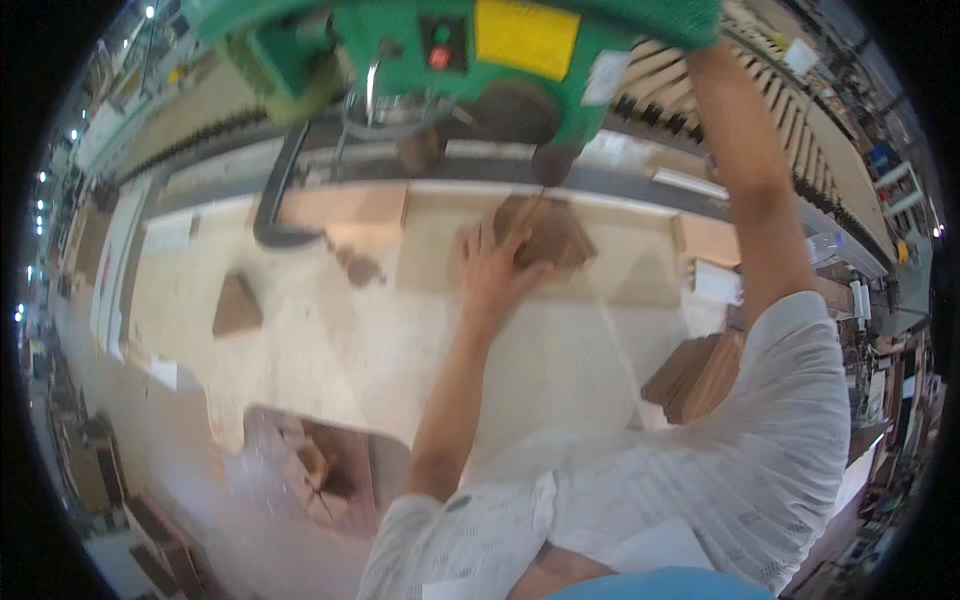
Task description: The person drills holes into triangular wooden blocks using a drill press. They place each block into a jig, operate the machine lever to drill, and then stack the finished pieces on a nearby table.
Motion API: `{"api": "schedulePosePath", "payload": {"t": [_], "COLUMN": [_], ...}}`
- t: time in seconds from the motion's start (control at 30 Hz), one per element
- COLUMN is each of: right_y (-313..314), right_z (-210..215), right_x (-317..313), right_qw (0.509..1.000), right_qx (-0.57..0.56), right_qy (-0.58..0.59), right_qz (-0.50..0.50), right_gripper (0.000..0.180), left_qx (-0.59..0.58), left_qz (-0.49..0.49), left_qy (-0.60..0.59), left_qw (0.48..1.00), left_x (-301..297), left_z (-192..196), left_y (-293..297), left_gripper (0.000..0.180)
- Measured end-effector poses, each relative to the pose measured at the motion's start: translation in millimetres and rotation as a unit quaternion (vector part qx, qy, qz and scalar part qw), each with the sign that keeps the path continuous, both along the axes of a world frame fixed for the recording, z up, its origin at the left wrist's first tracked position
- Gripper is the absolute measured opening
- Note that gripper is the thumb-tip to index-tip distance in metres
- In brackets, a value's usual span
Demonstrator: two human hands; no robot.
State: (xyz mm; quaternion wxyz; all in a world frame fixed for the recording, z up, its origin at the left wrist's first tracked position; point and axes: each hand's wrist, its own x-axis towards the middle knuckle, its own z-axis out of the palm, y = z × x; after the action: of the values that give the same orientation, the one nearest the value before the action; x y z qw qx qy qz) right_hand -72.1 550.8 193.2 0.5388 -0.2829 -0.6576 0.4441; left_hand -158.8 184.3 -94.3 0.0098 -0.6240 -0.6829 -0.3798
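A brown wooden block (560,235) with slanted sides lies on a pale board (640,270) below the green drilling machine (600,30). My left hand (497,270) holds the block at its left side, thumb and fingers spread around it. A thin bit or spindle tip (543,190) stands close above the block's far edge; whether it touches the wood I cannot tell. My right arm (750,170) reaches up to the machine's right side, and the hand is hidden behind the green housing.
A wedge-shaped wooden piece (237,305) lies on the worktable (340,350) at left. A dark bent bar (280,205) comes down beside it. Stacked wooden pieces (695,378) are near my right elbow. More wooden pieces (320,465) sit low at left, beyond the table's edge.
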Motion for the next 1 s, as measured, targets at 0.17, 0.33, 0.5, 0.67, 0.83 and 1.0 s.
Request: {"api": "schedulePosePath", "payload": {"t": [0.17,0.33,0.5,0.67,0.83,1.0], "right_y": [-5,13,29,2,-50,-16], "right_z": [26,42,29,-21,-20,-8], "right_x": [17,62,125,158,157,152], "right_qw": [0.986,0.912,0.74,0.612,0.92,0.705], "right_qx": [0.125,0.282,0.393,0.42,0.15,0.143], "right_qy": [-0.057,-0.166,-0.352,-0.537,-0.357,-0.692], "right_qz": [-0.092,-0.247,-0.417,-0.401,0.058,0.064], "right_gripper": [0.029,0.03,0.032,0.034,0.023,0.032], "left_qx": [-0.005,0.015,0.024,0.006,-0.022,-0.018], "left_qz": [0.019,0.014,0.015,0.032,0.024,0.014], "left_qy": [0.0,-0.019,-0.017,-0.01,-0.01,-0.01], "left_qw": [1.0,1.0,0.999,0.999,0.999,1.0], "left_x": [-4,-3,-3,-4,-7,-2], "left_z": [7,3,1,-6,-2,4], "left_y": [-3,-1,3,4,2,4], "left_gripper": [0.06,0.058,0.06,0.064,0.066,0.065]}}
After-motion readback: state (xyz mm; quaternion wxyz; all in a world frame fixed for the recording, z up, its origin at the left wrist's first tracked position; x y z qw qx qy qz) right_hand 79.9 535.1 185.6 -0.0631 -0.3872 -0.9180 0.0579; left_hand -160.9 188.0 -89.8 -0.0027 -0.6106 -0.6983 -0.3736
